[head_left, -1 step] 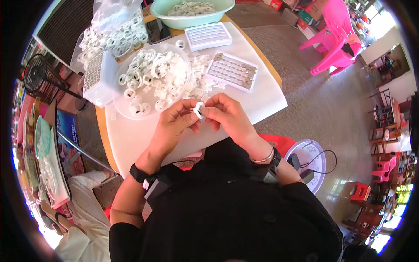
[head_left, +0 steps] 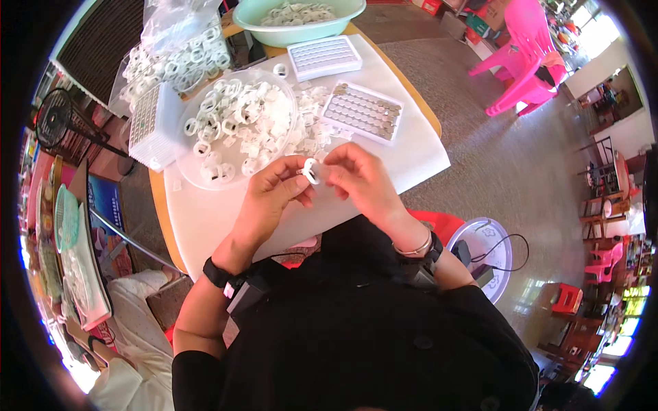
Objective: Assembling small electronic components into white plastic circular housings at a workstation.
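Observation:
Above the near part of the white-covered table (head_left: pixel 212 219), my left hand (head_left: pixel 275 190) pinches a small white ring-shaped plastic part (head_left: pixel 310 172) with a dark opening. My right hand (head_left: pixel 363 183) is at the ring's right side, thumb and forefinger drawn together. Its fingertips are slightly blurred, and what they hold, if anything, cannot be made out. Just beyond my hands lies a clear round tray (head_left: pixel 195 171) heaped with similar white rings and small clear pieces. A white slotted tray (head_left: pixel 363 113) with small metallic pieces in rows lies beyond my right hand.
Another slotted white tray (head_left: pixel 324 57) and a green basin (head_left: pixel 299 27) of parts stand farther back. At left are stacked trays (head_left: pixel 152 125) and a clear bag (head_left: pixel 179 24) over many rings. A lilac tub (head_left: pixel 482 255) with cables sits on the right; pink chairs (head_left: pixel 526 58) stand beyond.
My right fingertips have shifted slightly right, off the ring's face, uncovering more of it. The ring stays in my left hand and has turned a little.

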`<action>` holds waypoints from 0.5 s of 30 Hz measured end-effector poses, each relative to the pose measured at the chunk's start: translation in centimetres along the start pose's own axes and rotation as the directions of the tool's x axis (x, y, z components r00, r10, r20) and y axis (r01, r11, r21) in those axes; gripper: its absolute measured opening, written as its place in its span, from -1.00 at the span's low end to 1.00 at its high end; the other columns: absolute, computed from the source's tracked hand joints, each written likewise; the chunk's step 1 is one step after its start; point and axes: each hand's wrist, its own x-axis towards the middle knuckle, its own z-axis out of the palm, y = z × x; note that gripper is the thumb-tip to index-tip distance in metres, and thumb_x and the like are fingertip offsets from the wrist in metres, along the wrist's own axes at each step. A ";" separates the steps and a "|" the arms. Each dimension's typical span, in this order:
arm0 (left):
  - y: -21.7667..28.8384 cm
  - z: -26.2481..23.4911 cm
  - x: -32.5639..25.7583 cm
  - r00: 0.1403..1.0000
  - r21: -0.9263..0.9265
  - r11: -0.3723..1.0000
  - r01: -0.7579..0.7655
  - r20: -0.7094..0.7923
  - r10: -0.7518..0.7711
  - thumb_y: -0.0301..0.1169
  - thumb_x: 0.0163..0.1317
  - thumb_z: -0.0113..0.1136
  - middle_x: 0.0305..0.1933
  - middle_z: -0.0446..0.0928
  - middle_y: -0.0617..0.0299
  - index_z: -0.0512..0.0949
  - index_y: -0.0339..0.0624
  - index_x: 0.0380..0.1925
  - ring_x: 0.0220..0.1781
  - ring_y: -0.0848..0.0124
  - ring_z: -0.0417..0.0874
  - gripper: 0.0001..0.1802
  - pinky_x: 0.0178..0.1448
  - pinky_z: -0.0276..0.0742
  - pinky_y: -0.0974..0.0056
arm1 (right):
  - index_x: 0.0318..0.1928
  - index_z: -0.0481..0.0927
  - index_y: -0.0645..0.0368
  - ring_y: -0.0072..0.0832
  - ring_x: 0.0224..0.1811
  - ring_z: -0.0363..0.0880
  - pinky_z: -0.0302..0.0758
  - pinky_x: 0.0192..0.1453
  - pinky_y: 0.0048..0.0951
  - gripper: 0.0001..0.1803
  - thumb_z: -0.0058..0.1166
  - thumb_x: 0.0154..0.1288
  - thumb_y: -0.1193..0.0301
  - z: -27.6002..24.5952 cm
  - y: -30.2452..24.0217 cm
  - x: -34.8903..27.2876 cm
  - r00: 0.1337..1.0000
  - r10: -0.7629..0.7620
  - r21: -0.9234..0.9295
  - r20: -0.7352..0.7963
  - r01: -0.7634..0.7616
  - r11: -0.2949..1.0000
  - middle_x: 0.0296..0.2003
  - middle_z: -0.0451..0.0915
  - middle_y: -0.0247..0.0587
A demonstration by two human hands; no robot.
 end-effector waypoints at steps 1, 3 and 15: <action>0.1 0.1 0.1 1.000 -0.077 0.997 0.011 -0.015 -0.012 -0.52 0.33 0.02 -0.20 0.54 0.20 0.45 -0.36 0.02 -0.28 0.46 0.55 -0.72 -0.14 0.53 0.35 | -0.28 0.53 0.25 -0.56 -0.50 0.51 0.46 -0.41 -0.51 -0.88 0.12 0.24 0.44 -0.8 -0.1 0.2 0.966 -0.231 -0.256 -0.114 0.196 0.947 -0.46 0.56 -0.24; 0.3 0.2 0.2 1.000 -0.219 0.976 0.022 -0.017 -0.027 -0.49 0.32 0.03 -0.20 0.54 0.17 0.44 -0.39 0.00 -0.25 0.43 0.57 -0.72 -0.15 0.53 0.34 | -0.29 0.56 0.23 -0.33 -0.43 0.59 0.50 -0.32 -0.40 -0.92 0.11 0.18 0.51 -3.1 -0.7 1.3 0.770 -0.612 -0.652 -0.180 0.373 0.660 -0.42 0.58 -0.13; -0.9 -0.1 1.2 0.983 -0.419 0.894 0.161 0.147 -0.108 -0.34 0.30 0.02 -0.20 0.55 0.08 0.36 -0.40 0.04 -0.30 0.37 0.58 -0.60 -0.28 0.53 0.34 | -0.36 0.65 0.15 -0.23 -0.32 0.57 0.47 -0.23 -0.28 -0.89 0.09 0.14 0.43 -10.6 -2.6 5.8 0.840 -0.541 -0.944 -0.047 0.139 0.298 -0.40 0.56 -0.18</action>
